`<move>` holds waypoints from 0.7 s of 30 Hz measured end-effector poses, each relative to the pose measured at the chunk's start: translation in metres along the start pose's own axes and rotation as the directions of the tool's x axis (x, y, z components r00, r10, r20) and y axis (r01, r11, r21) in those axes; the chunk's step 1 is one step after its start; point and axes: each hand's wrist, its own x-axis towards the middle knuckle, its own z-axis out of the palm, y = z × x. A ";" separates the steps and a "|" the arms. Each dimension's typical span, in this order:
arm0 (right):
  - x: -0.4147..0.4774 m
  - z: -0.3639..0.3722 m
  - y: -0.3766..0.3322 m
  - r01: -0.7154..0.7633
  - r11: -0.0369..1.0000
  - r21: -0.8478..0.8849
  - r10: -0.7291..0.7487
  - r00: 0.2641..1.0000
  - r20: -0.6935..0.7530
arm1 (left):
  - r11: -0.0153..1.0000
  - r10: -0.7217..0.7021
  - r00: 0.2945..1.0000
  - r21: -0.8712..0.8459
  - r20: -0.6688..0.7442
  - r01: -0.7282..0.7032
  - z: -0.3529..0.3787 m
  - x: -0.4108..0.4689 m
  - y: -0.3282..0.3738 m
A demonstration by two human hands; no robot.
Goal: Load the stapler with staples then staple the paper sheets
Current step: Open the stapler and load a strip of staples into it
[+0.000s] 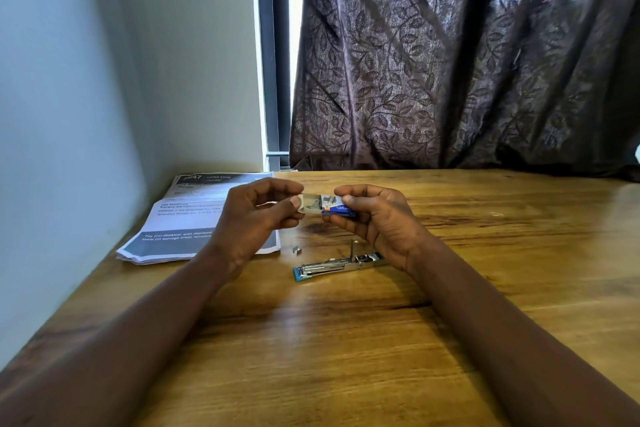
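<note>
Both hands, left (254, 215) and right (375, 218), hold a staple box (329, 206) above the opened stapler (337, 265); papers (194, 215) lie left of it.

Domestic room, likely home desk corner: wood-grain table (450, 340), dark purple leaf-patterned curtain (450, 62) over window, plain pale wall (86, 80).

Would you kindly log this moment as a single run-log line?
phase: loading | both hands hold staple box, tray slid partly out | stapler open on table | loose staples beside it | paper sheets unstapled
</note>
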 end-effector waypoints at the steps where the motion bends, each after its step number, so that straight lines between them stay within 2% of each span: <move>1: 0.000 0.000 0.001 0.005 1.000 -0.010 -0.005 1.000 0.001 | 1.000 -0.018 1.000 -0.022 -0.005 0.018 0.000 0.000 -0.001; 13: -0.007 0.005 -0.001 0.037 0.999 -0.019 -0.036 0.998 0.054 | 0.995 -0.066 0.998 -0.076 0.017 0.067 -0.002 0.001 -0.001; 21: -0.009 0.005 0.001 0.066 0.997 -0.031 -0.061 0.987 0.150 | 0.988 -0.091 0.993 -0.116 0.070 0.099 0.000 0.000 -0.002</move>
